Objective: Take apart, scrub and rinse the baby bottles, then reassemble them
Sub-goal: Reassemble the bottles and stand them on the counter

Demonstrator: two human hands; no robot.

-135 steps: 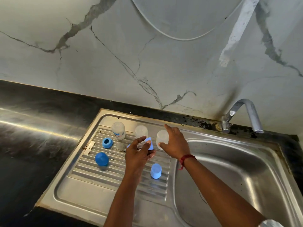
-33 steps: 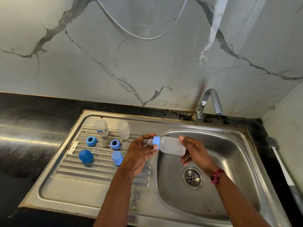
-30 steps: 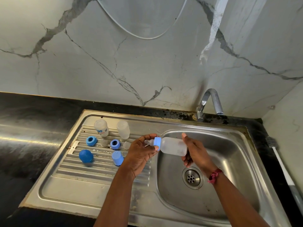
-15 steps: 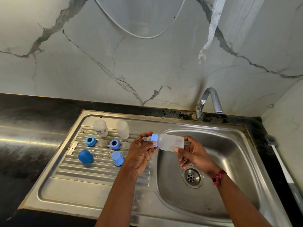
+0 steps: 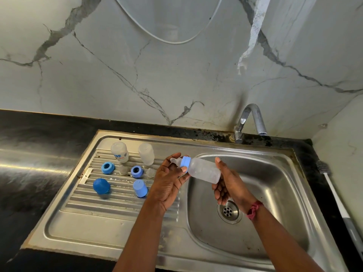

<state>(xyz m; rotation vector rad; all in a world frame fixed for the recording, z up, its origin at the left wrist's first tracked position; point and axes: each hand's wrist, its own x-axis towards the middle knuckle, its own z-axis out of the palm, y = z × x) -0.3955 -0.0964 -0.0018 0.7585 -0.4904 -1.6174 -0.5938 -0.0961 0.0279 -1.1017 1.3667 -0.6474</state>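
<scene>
One bottle [image 5: 202, 170] looks back together, ring [image 5: 185, 161] and teat [image 5: 173, 160] on, held sideways just up-left of the drain [image 5: 227, 211]. The left hand [image 5: 169, 181] curls round its ring end, and the right hand [image 5: 227, 183] wraps the base. Further left of the drain sit two bare bottles [image 5: 119, 152], two rings [image 5: 107, 167], two teats [image 5: 123, 169] and two caps [image 5: 101, 185], all loose. So roughly a third reassembled, I reckon, with the caps left to go on.
</scene>
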